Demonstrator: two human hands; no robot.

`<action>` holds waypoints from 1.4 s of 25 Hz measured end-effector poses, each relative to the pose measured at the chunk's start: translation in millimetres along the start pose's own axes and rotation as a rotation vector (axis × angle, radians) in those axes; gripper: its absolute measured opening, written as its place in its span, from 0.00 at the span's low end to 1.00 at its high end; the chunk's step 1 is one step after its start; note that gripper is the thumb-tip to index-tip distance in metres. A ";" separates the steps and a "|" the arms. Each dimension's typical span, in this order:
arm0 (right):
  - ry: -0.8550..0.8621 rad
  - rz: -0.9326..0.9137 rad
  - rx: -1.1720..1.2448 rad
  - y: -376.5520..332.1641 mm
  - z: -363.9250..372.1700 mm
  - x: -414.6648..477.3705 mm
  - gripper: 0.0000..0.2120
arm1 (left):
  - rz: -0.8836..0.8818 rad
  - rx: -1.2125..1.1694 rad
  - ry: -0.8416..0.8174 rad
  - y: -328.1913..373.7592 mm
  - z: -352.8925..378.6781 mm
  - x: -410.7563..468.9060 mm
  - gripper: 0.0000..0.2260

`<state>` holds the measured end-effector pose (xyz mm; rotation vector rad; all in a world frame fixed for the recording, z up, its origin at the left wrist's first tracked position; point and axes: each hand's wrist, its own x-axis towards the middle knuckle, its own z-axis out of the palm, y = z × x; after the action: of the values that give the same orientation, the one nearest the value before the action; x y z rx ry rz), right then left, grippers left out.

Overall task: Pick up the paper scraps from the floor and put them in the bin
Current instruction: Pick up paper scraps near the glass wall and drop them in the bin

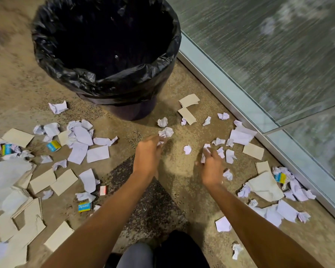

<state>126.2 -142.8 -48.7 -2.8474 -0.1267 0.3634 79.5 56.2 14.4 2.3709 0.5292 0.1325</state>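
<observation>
A round bin [163,60] lined with a black bag stands at the top centre, its mouth dark. White paper scraps and tan card pieces litter the brown floor on both sides. My left hand [148,153] is low over the floor in front of the bin, fingers closed around a small white scrap, with a crumpled ball [166,132] touching its fingertips. My right hand [211,165] is to the right, its fingers pinched on a white paper scrap [205,151]. Another small ball [187,149] lies between the hands.
A metal-framed glass panel [240,105] runs diagonally along the right. Dense scraps, card pieces [17,137] and small blue-yellow boxes [53,146] lie at the left; more scraps and a box [280,177] at the right. My knee [135,256] shows at the bottom.
</observation>
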 end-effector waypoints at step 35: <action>0.632 -0.583 0.760 -245.6 -199.1 57.5 0.14 | -0.021 -0.160 0.533 82.8 -207.8 90.9 0.11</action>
<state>220.2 49.8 190.7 -1.9289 -0.5351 -0.5042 141.4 164.8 220.9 2.1623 0.7577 0.7818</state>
